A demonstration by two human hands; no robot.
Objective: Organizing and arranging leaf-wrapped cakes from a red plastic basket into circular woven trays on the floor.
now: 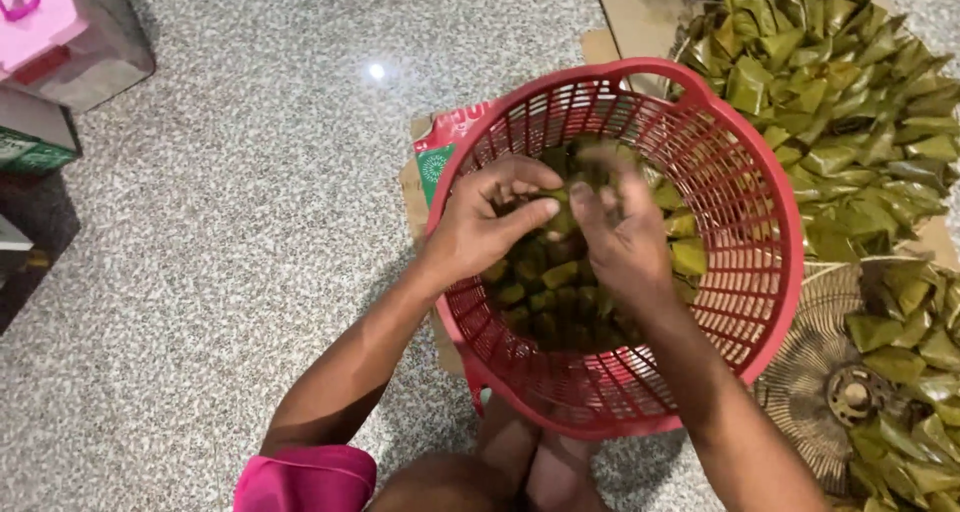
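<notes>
Head view: both hands are down inside a red plastic basket (760, 232), mid-frame, w/ slotted walls. Left hand (490, 222) and right hand (620, 234) meet over a small green leaf-wrapped parcel (565, 210), pinched between them. Left thumb and fingers are curled onto its left side; right fingers are bent over its right side, a bit blurred, so the exact grip can't be read. The parcel sits just above the heap in the basket, toward the far side. Its long axis and which way it points can't be told; mostly hidden by fingers.

Basket holds many more leaf parcels (545, 297), piled at the bottom. Right of the basket, a round wire tray (800, 392) carries folded leaf parcels; far right, another big pile of green wraps (850, 102). Speckled floor (250, 222) to the left.
</notes>
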